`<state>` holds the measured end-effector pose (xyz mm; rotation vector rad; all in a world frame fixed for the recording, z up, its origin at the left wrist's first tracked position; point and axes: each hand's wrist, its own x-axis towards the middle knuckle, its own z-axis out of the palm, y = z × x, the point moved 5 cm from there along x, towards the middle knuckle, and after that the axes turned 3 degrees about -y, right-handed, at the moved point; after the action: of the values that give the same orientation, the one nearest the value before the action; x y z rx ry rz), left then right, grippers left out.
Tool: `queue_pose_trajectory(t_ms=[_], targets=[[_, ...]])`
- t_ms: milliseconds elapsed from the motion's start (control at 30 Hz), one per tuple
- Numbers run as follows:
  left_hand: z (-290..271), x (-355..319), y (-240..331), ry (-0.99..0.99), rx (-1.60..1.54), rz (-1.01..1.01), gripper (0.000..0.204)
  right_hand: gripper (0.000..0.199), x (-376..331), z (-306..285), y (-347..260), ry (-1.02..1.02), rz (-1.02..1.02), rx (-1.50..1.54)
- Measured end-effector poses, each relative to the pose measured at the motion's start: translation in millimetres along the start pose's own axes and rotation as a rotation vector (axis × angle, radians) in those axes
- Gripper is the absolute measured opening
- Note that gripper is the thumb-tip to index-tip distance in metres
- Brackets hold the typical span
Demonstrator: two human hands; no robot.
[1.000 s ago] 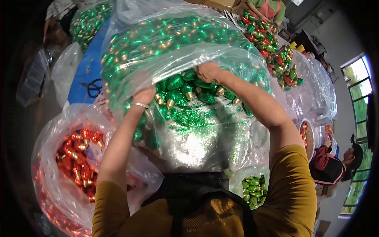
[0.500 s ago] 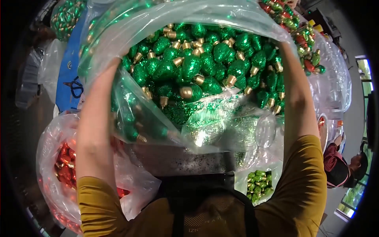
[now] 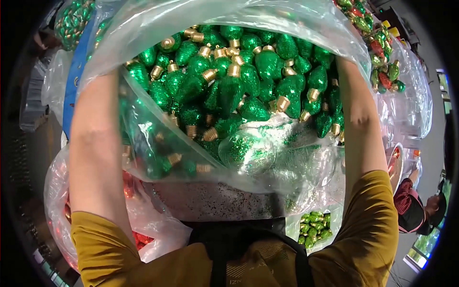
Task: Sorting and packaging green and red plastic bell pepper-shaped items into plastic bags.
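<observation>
A large clear plastic bag (image 3: 229, 14) gapes wide in front of me, its upper rim arching over a heap of glittery green bulb ornaments (image 3: 229, 91) with gold screw-type caps. My left forearm (image 3: 95, 129) reaches up to the bag's left side, where cloudy plastic covers the hand. On the other side, my right forearm (image 3: 361, 110) passes under the rim beside the bulbs, and that hand is hidden too. Several bulbs show through the bag's lower left fold. A round clear plastic piece (image 3: 248, 152) and loose green glitter lie just below the heap.
Red ornaments (image 3: 142, 239) sit in a plastic bag at lower left. Small light-green ornaments (image 3: 314, 227) lie at lower right. Mixed red and green ornaments (image 3: 382, 62) rest on plastic at upper right. Another person (image 3: 420, 205) is at far right. A glitter-strewn surface (image 3: 215, 201) runs along my front.
My left arm has shifted left, and the bag's mouth is spread wider. Some green bulbs have shifted within the heap. The scissors on the blue surface are no longer visible.
</observation>
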<state>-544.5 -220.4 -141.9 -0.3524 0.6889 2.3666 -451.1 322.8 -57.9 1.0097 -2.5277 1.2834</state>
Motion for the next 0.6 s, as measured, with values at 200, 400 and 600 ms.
queue_pose_trajectory(t_ms=[200,400,600], targets=[[123,6,-157,-0.017,0.865,0.251,0.04,0.045,5,50,143,-0.092,0.301,-0.539],[138,-10,-180,0.075,1.701,0.489,0.043,0.05,22,137,55,-0.637,0.429,0.332],[143,-30,-225,0.044,2.269,0.355,0.052,0.045,4,130,18,-0.6,0.155,-0.02]])
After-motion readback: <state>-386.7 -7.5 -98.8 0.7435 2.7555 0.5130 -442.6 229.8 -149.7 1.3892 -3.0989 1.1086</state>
